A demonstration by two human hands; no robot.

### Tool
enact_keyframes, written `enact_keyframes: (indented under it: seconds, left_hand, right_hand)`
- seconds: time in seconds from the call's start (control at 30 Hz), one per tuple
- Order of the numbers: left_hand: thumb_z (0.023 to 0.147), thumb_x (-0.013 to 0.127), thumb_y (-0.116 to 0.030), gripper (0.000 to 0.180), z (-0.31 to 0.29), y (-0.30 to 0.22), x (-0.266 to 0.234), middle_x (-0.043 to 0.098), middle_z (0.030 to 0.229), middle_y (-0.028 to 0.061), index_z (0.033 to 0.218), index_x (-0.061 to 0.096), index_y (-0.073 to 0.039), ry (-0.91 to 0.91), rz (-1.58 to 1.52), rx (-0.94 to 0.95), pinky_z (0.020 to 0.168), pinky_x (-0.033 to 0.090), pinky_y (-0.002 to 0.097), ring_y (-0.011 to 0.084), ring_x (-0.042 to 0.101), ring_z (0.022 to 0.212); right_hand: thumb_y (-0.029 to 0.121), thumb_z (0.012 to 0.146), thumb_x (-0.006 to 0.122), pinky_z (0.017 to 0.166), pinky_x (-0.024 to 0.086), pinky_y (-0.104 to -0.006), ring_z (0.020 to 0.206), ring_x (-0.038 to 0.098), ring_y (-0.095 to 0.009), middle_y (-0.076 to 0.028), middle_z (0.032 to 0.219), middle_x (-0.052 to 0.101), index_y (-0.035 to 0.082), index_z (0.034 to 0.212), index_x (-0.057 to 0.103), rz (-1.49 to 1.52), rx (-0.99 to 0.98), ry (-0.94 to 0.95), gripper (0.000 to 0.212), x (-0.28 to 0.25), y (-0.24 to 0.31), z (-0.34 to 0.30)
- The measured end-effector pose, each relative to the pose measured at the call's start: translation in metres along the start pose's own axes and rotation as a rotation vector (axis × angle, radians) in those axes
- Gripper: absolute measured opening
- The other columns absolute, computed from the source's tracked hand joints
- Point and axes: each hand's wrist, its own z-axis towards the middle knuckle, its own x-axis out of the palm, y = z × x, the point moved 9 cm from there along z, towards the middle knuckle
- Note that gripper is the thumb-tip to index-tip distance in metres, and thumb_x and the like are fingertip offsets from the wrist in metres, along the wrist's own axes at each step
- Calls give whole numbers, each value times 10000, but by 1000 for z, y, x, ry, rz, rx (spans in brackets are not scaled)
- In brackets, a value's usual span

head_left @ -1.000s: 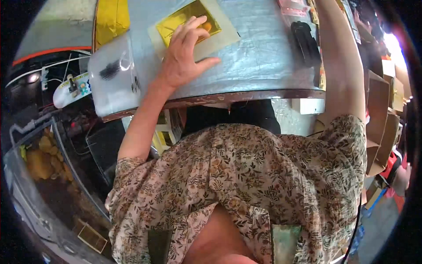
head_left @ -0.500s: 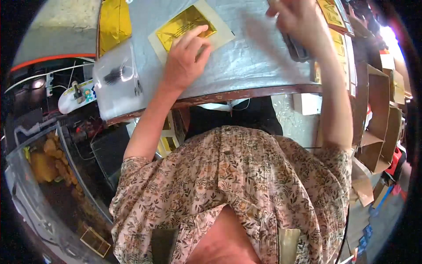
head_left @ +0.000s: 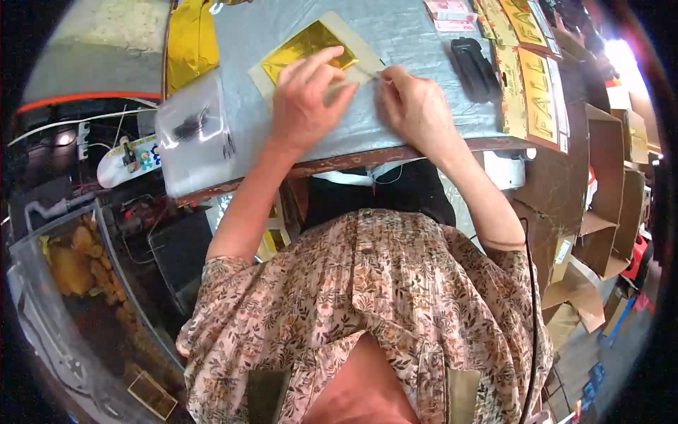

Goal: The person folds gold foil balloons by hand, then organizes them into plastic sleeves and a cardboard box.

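A square of shiny gold foil (head_left: 300, 48) lies on a larger pale backing sheet (head_left: 345, 30), which is turned at an angle on the table. My left hand (head_left: 305, 102) rests over the near side of both, index finger stretched across the foil and thumb apart. At the sheet's right corner, my right hand (head_left: 421, 109) has its thumb and index finger pinched together. A thin greyish sliver shows by those fingertips, too small to name. Left of my hands sits a clear plastic bag (head_left: 194, 141) with dark thin pieces inside.
A silvery cover (head_left: 395, 28) lies over the table. Yellow foil (head_left: 191, 42) hangs at the left edge. To the right are a black oblong holder (head_left: 473, 69), pink printed notes (head_left: 452, 14) and yellow printed cards (head_left: 540, 92). Cardboard boxes (head_left: 607, 184) stand beyond the table.
My right hand has come from the far right to the sheet's right corner, its fingers now pinched. The foil and sheet have shifted slightly right and down in view; my left hand stays over them.
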Motion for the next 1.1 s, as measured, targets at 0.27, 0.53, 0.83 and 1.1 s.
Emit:
enact_keyframes:
  seconds: [0.27, 0.53, 0.83, 1.1]
  left_hand:
    - [991, 622, -281, 313, 20, 66, 15, 648, 1336, 90, 1243, 673, -103, 59, -28, -54, 1068, 387, 437, 272, 609, 1224]
    - [1014, 603, -242, 315, 17, 70, 33, 627, 1372, 148, 1273, 628, -64, 92, -119, -37, 1046, 442, 446, 320, 619, 1230]
    - [1005, 608, -258, 228, 17, 77, 35, 643, 1334, 112, 1150, 696, -104, 105, -203, -84, 1089, 385, 457, 300, 603, 1254]
    - [1013, 608, -299, 196, 12, 78, 41, 632, 1355, 84, 1133, 734, -210, 148, -189, -57, 1127, 314, 539, 332, 545, 1346]
  right_hand:
    - [121, 943, 632, 585, 538, -521, 654, 685, -413, -199, 736, 687, 42, 989, 553, -146, -67, -55, 121, 4, 7, 4]
    - [117, 951, 620, 596, 543, -500, 677, 684, -382, -159, 775, 678, 55, 917, 546, -244, -95, -78, 102, 6, 4, 10]
    - [121, 945, 638, 607, 549, -472, 715, 691, -362, -148, 798, 679, 60, 940, 593, -229, -100, -72, 76, 9, -4, 13]
    - [102, 939, 623, 613, 552, -449, 741, 698, -343, -127, 834, 688, 73, 1038, 640, -282, -86, -24, 104, 8, -6, 18]
